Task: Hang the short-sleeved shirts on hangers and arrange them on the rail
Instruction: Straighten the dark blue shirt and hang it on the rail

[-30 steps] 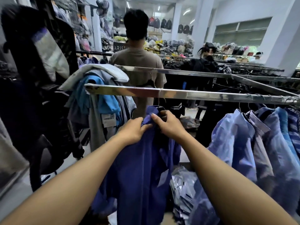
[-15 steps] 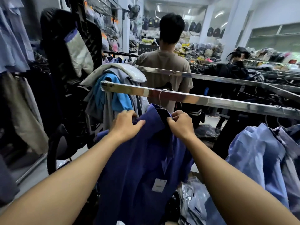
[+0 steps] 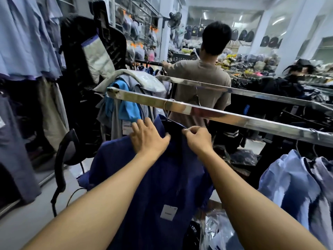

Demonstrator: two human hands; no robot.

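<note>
Under the rail (image 3: 234,119), at centre, the dark blue shirt (image 3: 149,192) hangs by its hanger hook (image 3: 164,105); the left grip (image 3: 148,139) lies flat, released, on its 10 o'clock shoulder, the right grip (image 3: 198,139) pinches the collar; pale blue shirts (image 3: 292,186) hang at 3 o'clock

person in brown tee (image 3: 201,82), wall fan (image 3: 174,19), chair (image 3: 67,150)
</note>
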